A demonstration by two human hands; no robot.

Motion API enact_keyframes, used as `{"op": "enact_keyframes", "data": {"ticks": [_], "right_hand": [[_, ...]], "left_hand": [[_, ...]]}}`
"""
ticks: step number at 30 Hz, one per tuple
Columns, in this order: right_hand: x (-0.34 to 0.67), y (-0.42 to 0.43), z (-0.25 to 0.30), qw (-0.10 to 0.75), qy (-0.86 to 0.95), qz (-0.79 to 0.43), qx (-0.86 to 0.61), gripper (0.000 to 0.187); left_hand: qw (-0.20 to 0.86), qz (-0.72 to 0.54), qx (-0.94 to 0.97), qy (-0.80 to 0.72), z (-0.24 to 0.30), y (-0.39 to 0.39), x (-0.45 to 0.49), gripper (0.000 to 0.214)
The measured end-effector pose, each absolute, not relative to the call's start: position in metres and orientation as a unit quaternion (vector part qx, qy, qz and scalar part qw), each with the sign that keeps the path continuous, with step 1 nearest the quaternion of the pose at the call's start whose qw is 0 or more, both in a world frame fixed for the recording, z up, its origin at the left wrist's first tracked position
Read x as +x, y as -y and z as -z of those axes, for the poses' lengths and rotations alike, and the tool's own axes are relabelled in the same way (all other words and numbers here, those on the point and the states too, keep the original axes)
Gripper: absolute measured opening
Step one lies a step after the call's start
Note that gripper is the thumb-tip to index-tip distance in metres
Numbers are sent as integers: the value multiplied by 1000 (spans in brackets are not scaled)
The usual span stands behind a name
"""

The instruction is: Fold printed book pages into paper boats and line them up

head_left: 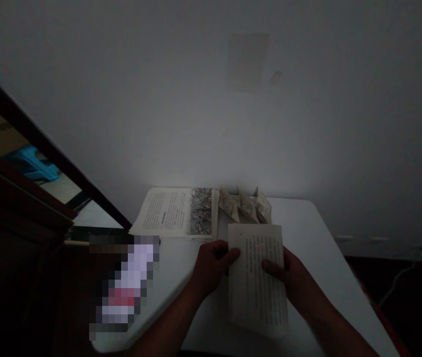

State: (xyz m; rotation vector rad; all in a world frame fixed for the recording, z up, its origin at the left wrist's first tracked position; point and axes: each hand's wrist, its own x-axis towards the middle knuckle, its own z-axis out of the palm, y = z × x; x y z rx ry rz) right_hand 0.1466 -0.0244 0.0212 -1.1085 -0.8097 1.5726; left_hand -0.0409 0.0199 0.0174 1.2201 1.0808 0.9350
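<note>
A printed paper sheet (257, 277) is held above a white table (318, 238), long side running away from me. My left hand (211, 267) grips its left edge, thumb on top. My right hand (289, 275) holds the right side, thumb pressed on the printed face. Three folded paper boats (246, 204) stand in a row just beyond the sheet. An open book or stack of printed pages (177, 212) lies at the table's far left.
A pale wall (233, 99) rises right behind the table. A dark wooden frame (47, 148) slants across the left. A blurred-out patch (124, 282) covers the table's near left. A white cable (396, 285) lies on the dark floor at right.
</note>
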Motion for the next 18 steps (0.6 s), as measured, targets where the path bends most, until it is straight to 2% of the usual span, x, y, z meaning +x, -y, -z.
{"op": "enact_keyframes", "data": {"ticks": [4,18], "right_hand": [[149,20,-17,516,315,-648,-463,41],[151,22,-16,496,320,-634,-500,40]], "left_hand": [[592,-401,528,-457,-10,-20,-42,35],[576,-368,554,-475,-5,-14,-44,34]]}}
